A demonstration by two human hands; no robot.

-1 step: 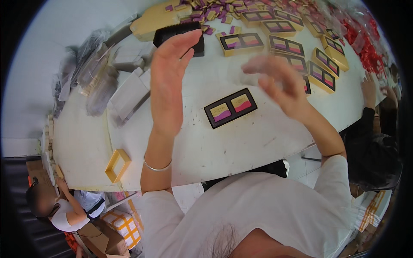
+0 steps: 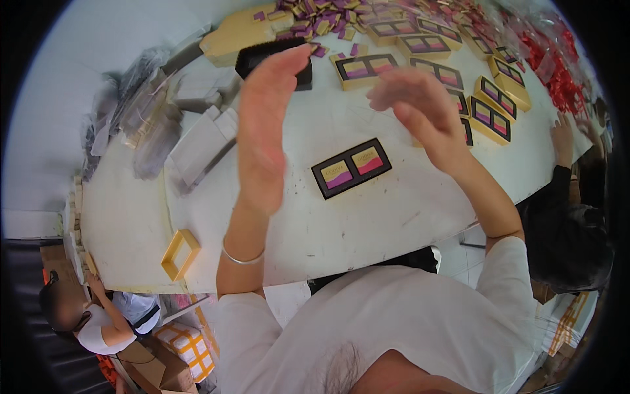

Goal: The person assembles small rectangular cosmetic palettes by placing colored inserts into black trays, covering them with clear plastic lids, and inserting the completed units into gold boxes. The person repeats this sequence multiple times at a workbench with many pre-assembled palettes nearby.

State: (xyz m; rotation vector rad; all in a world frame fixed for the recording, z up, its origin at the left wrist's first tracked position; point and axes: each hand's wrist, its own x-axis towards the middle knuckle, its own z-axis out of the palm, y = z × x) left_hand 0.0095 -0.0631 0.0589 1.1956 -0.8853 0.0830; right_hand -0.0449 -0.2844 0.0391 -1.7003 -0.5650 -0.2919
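Note:
A black tray point(image 2: 340, 178) with two small packets, one gold and purple point(image 2: 336, 175) and one gold and pink point(image 2: 367, 159), lies on the white table between my hands. My left hand point(image 2: 266, 131) is raised to the left of it, fingers stretched out and nothing held. Its fingertips overlap a stack of black trays point(image 2: 252, 59) in the picture. Up and to the right of the tray, my right hand point(image 2: 423, 108) hovers with bent fingers, its thumb apart. I see nothing in its grasp. A gold box frame point(image 2: 180, 255) sits at the table's near left.
Several filled gold boxes point(image 2: 489, 119) stand at the right and back. Loose purple and gold packets point(image 2: 321, 23) are heaped at the far side. Clear lids or sleeves point(image 2: 197, 148) crowd the left. Red wrapping point(image 2: 558, 72) and another person's hand point(image 2: 562, 139) are at the right.
My left hand has shifted slightly to the right. My right hand has moved a little, and its fingers look less smeared. The tray has barely changed place.

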